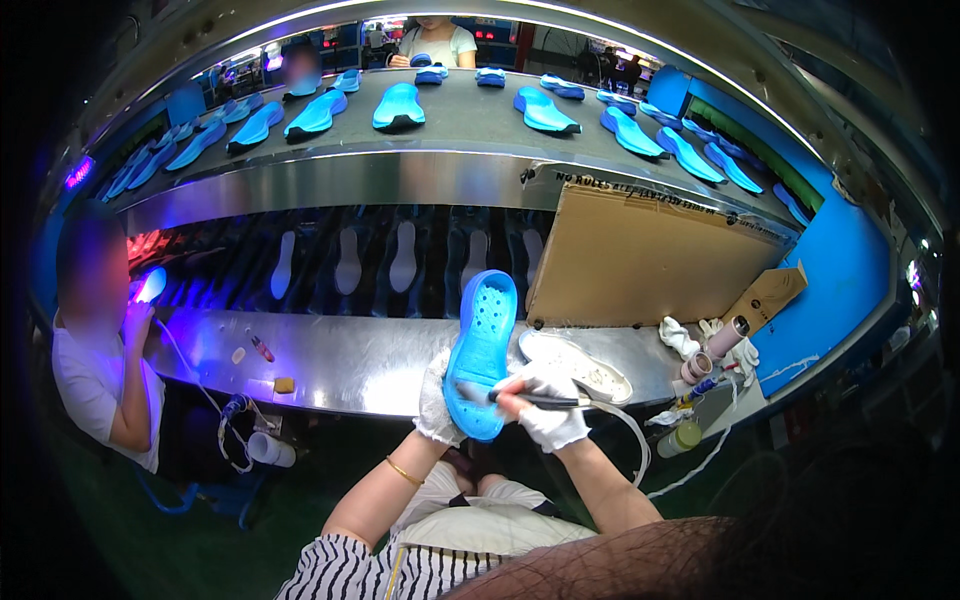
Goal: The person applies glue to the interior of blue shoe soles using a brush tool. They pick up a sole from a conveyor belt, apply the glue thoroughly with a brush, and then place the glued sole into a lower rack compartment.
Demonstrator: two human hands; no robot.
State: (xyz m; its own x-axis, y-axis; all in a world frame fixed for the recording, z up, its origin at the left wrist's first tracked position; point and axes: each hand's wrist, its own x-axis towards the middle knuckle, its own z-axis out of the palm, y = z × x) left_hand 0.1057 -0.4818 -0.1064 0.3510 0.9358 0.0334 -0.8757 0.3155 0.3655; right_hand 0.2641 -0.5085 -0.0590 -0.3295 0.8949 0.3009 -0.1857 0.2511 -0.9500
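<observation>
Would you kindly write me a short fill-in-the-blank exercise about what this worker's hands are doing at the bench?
1. The left hand holds a perforated shoe sole coloured ____.
2. The right hand grips a dark, slim ____ against the sole.
3. Both hands wear white ____.
4. A flat sheet of ____ leans behind the steel bench.

Missing words: blue; tool; gloves; cardboard

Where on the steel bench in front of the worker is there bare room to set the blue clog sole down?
The steel bench is bare between the small yellow block and the blue clog sole held in the left hand. Right of the right hand it is crowded: a white tray, white rags, tape rolls and a bottle.
</observation>
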